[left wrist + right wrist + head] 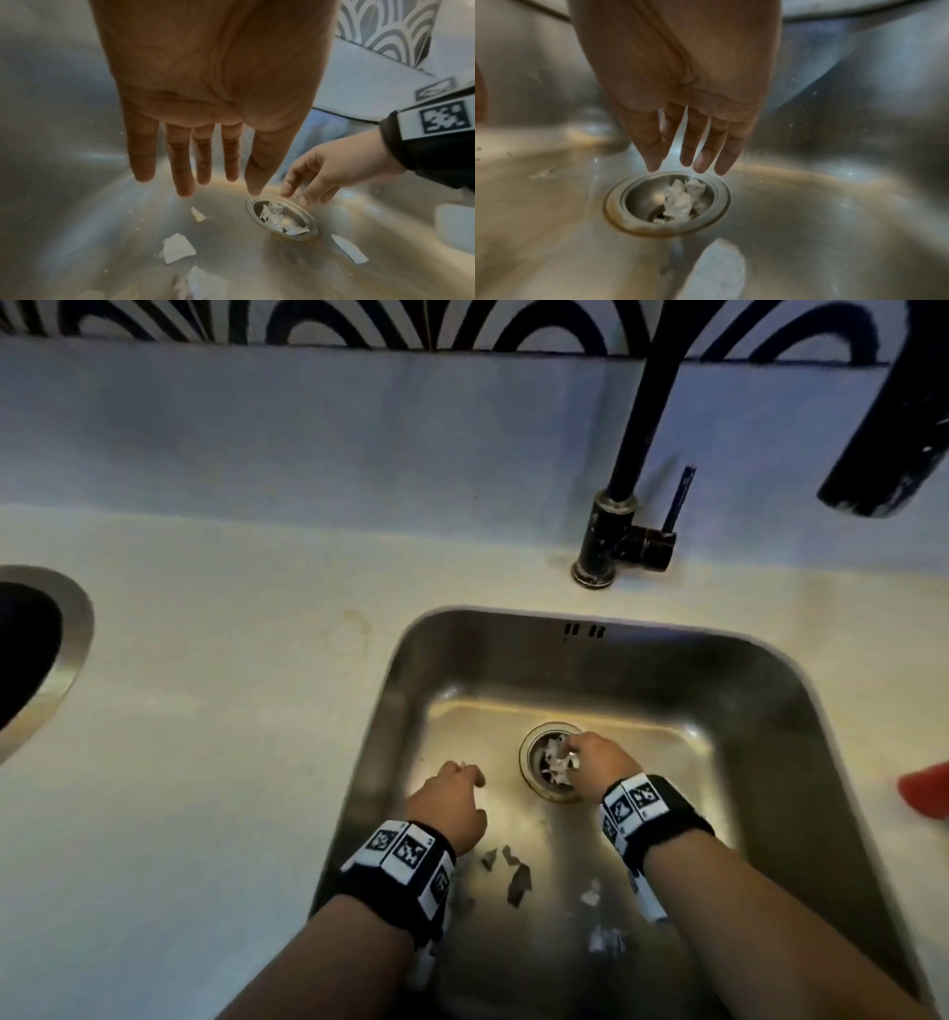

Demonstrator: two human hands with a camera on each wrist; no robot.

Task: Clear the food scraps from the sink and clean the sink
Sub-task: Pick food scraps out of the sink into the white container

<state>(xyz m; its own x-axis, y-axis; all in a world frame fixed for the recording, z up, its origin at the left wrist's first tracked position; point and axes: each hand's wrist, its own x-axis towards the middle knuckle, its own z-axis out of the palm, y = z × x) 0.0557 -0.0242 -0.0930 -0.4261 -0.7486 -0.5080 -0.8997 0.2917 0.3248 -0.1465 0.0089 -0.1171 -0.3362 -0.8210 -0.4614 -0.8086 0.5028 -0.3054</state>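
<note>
- Down in the round steel drain cup at the middle of the brushed stainless-steel sink sits a crumpled wad of pale, papery food scraps; more pale torn scraps lie loose on the sink floor toward its near edge.
- Poised over the drain's far rim, the right hand has its grip released, fingers straight and pointing down, holding nothing; whether the tips touch the rim I cannot tell.
- Just left of the drain, the left hand hangs above the floor, grip likewise released, fingers spread and empty.
- To do this step well, I judge the right fingers should reach into the cup and pinch the whole wad at once, lifting slowly so nothing tears and slips down the hole; the left can gather the loose pieces into one pile.
- Behind the sink's far edge, a matte black tap stands on the pale bench; a steel-rimmed round opening sits at the bench's left edge.
- No brand or readable writing shows; the black wristbands carry only black-and-white square coded markers.
</note>
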